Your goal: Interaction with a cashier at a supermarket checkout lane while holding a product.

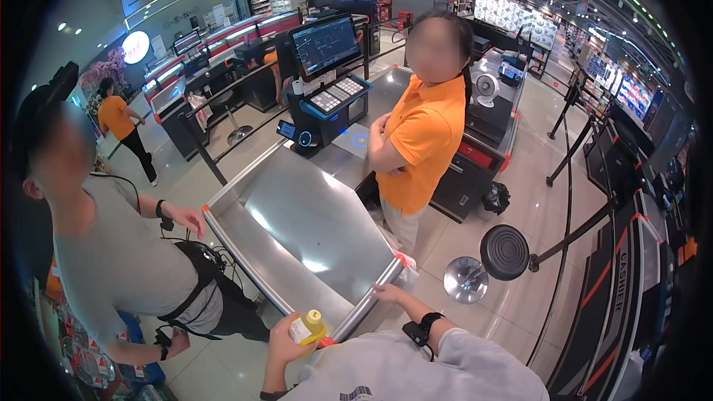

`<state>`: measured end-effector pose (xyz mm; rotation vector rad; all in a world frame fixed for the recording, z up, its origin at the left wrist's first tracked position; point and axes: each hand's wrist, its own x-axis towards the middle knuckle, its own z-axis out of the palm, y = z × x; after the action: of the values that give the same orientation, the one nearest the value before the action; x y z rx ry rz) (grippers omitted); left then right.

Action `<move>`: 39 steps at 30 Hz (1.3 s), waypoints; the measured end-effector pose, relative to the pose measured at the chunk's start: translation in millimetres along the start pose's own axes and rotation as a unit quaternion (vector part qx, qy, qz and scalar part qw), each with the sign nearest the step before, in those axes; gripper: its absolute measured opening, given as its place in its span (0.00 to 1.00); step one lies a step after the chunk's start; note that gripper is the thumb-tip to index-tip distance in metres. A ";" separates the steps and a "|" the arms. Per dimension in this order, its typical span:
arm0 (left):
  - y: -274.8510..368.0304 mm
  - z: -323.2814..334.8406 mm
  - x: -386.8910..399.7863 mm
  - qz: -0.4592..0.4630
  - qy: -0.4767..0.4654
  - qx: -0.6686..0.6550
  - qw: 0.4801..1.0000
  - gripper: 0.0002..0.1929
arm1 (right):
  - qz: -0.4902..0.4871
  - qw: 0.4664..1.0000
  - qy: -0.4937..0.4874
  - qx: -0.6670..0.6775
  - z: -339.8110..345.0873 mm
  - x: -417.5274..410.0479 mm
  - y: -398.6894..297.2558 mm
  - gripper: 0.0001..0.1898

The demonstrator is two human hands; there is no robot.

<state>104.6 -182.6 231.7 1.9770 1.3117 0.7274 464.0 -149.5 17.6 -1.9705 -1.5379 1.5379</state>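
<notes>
My left hand (283,341) is closed around a small bottle (301,332) with a yellow cap and a pale label. It is held upright by the near corner of a stainless-steel checkout counter (312,223). On the right, my right hand (391,293) reaches to the counter's metal edge rail (372,302), its fingertips at the rail. No object shows in that hand. Whether the fingers press on the rail is hard to tell. A black device is strapped to my right wrist.
Across the counter, a person in an orange shirt (426,145) stands with folded arms beside a register screen (326,44) and keypad (337,93). A person in grey (128,256) stands close on the left. A round stool (504,252) and belt barriers (574,234) are to the right.
</notes>
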 end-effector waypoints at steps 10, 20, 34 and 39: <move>8.3 -4.3 1.5 -0.001 -0.036 -0.011 0.999 0.39 | -0.002 1.000 0.009 0.024 0.9 -4.6 -2.9 0.41; 8.7 -12.3 -5.0 -0.014 -0.021 -0.002 1.000 0.39 | -0.005 1.000 0.023 -0.018 4.6 -10.1 -10.5 0.43; -1.0 -16.0 -9.4 -0.009 -0.038 0.010 0.999 0.39 | -0.020 0.998 0.051 0.019 11.6 -11.2 -6.6 0.41; 1.3 -18.4 -13.3 -0.018 -0.036 0.016 0.999 0.39 | -0.018 0.998 0.052 0.040 13.8 -15.5 -9.4 0.41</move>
<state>87.1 -191.5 243.2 1.9800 1.3206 0.6158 448.7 -163.5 27.1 -1.9350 -1.4397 1.4351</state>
